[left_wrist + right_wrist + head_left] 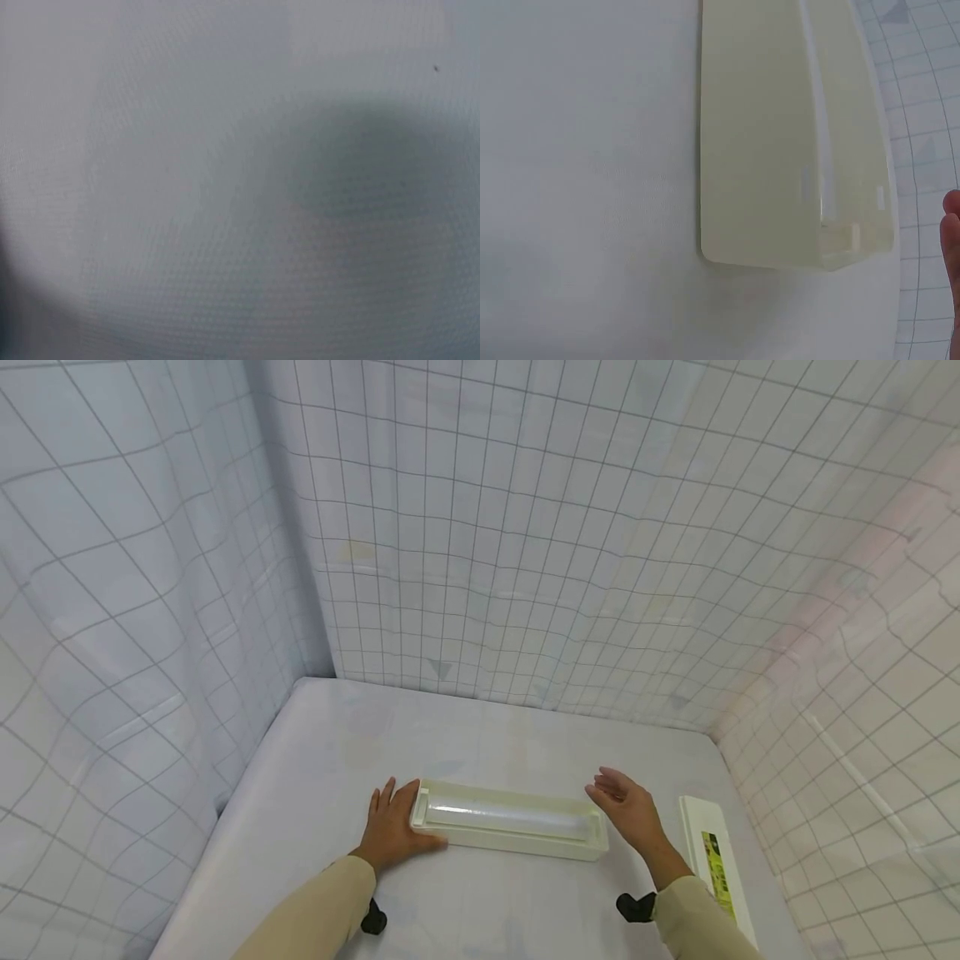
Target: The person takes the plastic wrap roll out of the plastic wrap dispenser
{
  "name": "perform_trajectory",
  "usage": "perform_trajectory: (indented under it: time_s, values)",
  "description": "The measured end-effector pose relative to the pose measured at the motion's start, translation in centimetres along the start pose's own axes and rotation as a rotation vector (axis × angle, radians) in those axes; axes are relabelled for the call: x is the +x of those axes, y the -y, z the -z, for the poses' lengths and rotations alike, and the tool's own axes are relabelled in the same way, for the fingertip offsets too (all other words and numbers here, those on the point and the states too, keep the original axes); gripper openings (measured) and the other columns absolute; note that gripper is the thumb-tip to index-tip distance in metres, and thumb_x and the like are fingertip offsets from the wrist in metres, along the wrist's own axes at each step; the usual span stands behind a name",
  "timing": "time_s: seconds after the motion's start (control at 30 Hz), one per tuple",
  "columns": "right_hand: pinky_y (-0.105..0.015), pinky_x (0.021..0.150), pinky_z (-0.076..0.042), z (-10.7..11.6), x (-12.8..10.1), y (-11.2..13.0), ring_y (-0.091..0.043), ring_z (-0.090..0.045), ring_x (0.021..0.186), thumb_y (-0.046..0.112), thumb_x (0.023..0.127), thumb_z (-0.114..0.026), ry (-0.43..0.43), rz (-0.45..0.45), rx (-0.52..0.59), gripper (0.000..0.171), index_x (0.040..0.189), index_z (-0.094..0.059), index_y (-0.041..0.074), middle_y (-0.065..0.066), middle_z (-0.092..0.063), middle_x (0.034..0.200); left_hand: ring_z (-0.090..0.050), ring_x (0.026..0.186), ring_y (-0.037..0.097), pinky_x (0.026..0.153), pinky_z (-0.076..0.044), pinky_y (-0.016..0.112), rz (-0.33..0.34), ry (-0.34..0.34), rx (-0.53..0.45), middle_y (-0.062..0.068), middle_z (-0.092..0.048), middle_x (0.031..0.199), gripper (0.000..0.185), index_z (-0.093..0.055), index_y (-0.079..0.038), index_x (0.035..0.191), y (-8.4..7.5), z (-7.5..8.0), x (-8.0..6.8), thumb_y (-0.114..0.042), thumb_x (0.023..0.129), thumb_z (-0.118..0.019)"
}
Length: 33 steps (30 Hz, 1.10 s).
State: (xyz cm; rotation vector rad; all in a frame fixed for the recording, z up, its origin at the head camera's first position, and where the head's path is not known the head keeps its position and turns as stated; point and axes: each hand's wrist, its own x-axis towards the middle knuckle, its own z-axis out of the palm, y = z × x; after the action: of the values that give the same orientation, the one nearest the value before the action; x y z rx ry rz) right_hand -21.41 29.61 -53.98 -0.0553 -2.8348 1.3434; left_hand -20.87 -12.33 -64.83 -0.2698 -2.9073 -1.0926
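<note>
Fingers of the left hand [392, 828] lie flat, touching the cream tray's [510, 823] end; the right hand [628, 811] hovers relaxed, holding nothing, beside the other end.

"Light's soft and even, isn't it? Hardly any shadows on the counter [480, 735]."

"Yes, just a streak of glare along the cream tray [510, 820]. The head view bends the grid walls [525, 527] at the edges."

"And the left wrist view?"

"Pure grey blur, one dark smudge. The right wrist view is sharper, though pale and washed out."
</note>
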Motion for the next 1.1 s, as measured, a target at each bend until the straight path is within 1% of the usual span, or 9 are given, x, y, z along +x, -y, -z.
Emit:
perform_trajectory:
  time_s: [0.13, 0.27, 0.37, 0.63, 0.87, 1.0, 1.1]
  values:
    - [-0.045, 0.103, -0.056, -0.7, -0.1, 0.1, -0.031, -0.067, 0.121, 0.043, 0.093, -0.074, 0.038, 0.021, 0.01, 0.06, 0.14, -0.06, 0.009, -0.014, -0.069, 0.133, -0.019, 0.155, 0.047, 0.125, -0.006, 0.067, -0.001, -0.003, -0.01, 0.01, -0.055, 0.148, 0.119, -0.04, -0.013, 0.153, -0.1, 0.1, 0.0, -0.07, 0.061, -0.087]
    - [-0.045, 0.101, -0.057, -1.3, -0.4, 0.3, -0.029, -0.069, 0.119, 0.043, 0.09, -0.077, 0.096, 0.011, 0.032, 0.056, 0.135, -0.065, 0.013, -0.013, -0.071, 0.13, -0.018, 0.155, 0.046, 0.125, -0.005, 0.066, -0.001, -0.002, -0.014, 0.009, -0.055, 0.149, 0.118, -0.04, -0.014, 0.154, 0.0, 0.0, 0.0, -0.07, 0.061, -0.087]
    - [-0.046, 0.1, -0.058, -1.8, -0.6, 0.2, -0.028, -0.07, 0.117, 0.044, 0.087, -0.08, 0.128, -0.003, 0.036, 0.055, 0.132, -0.069, 0.014, -0.01, -0.072, 0.128, -0.018, 0.155, 0.046, 0.126, -0.005, 0.066, 0.0, 0.002, -0.008, 0.009, -0.054, 0.15, 0.118, -0.039, -0.015, 0.154, 0.1, 0.0, 0.0, -0.07, 0.061, -0.087]
    - [-0.044, 0.099, -0.059, -3.2, -0.7, -0.4, -0.031, -0.071, 0.116, 0.038, 0.084, -0.083, 0.184, 0.037, -0.008, 0.052, 0.127, -0.072, 0.01, -0.009, -0.074, 0.125, -0.02, 0.155, 0.047, 0.125, -0.005, 0.066, 0.001, -0.012, -0.016, 0.009, -0.056, 0.148, 0.117, -0.042, -0.014, 0.152, 0.0, 0.0, 0.0, -0.069, 0.06, -0.088]
    - [-0.046, 0.099, -0.058, -4.0, -0.5, -0.8, -0.029, -0.07, 0.118, 0.04, 0.082, -0.085, 0.196, 0.024, -0.053, 0.051, 0.124, -0.074, 0.013, -0.005, -0.074, 0.125, -0.019, 0.155, 0.045, 0.126, -0.006, 0.066, 0.002, -0.005, -0.001, 0.008, -0.055, 0.149, 0.118, -0.041, -0.015, 0.153, 0.2, -0.1, 0.0, -0.071, 0.06, -0.087]
    - [-0.047, 0.1, -0.058, -4.1, -0.6, -0.8, -0.03, -0.069, 0.12, 0.039, 0.082, -0.085, 0.209, 0.02, -0.077, 0.049, 0.123, -0.074, 0.014, -0.004, -0.073, 0.127, -0.019, 0.155, 0.046, 0.126, -0.006, 0.066, 0.007, -0.005, -0.001, 0.008, -0.055, 0.148, 0.118, -0.042, -0.015, 0.153, 0.1, -0.1, 0.0, -0.071, 0.06, -0.087]
    - [-0.049, 0.101, -0.057, -4.3, -0.5, -0.9, -0.032, -0.068, 0.122, 0.039, 0.083, -0.085, 0.208, 0.033, -0.097, 0.05, 0.124, -0.074, 0.014, -0.006, -0.073, 0.128, -0.019, 0.155, 0.046, 0.125, -0.006, 0.066, 0.006, -0.009, -0.001, 0.008, -0.056, 0.148, 0.117, -0.042, -0.015, 0.152, 0.1, -0.1, 0.0, -0.07, 0.06, -0.087]
